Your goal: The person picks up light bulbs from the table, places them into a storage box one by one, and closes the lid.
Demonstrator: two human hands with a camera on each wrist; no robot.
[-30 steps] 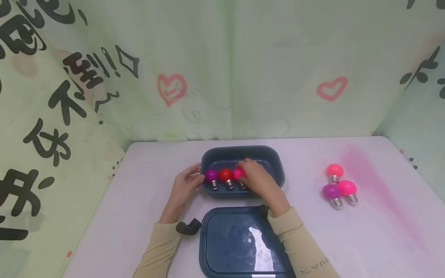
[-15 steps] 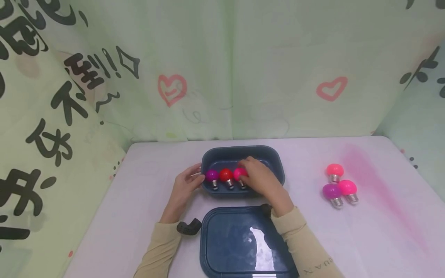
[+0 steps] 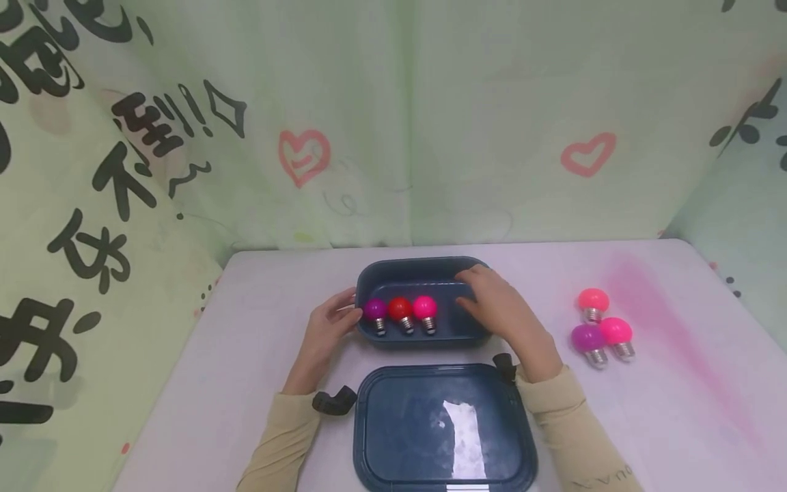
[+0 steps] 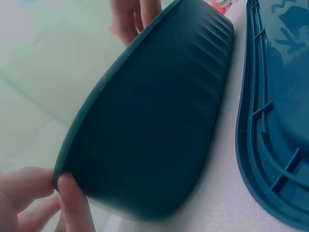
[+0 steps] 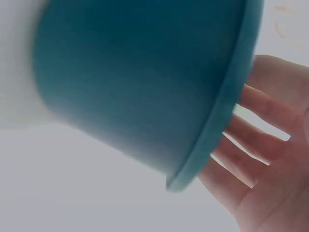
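A dark blue plastic box [image 3: 458, 326] sits in the middle of the table, with a purple bulb [image 3: 376, 309], a red bulb [image 3: 400, 308] and a pink bulb [image 3: 425, 307] lying in a row inside. My left hand [image 3: 326, 335] pinches its left rim; in the left wrist view the thumb and a finger lie on either side of the box wall [image 4: 145, 116]. Over the box's right end, my right hand [image 3: 507, 311] holds nothing. Its fingers look fairly straight and spread in the right wrist view, partly hidden behind the box rim [image 5: 227, 106].
A dark blue lid [image 3: 406, 430] lies flat in front of the box, near both forearms. To the right, a coral bulb [image 3: 593, 299], another purple bulb [image 3: 588, 336] and another pink bulb [image 3: 617, 331] lie close together on the white table [image 3: 277, 273]. A curtain [image 3: 461, 137] hangs behind.
My right hand has let go of the pink bulb and moved right, over the box's right end. The pink bulb stays beside the red one. My left hand keeps its place.
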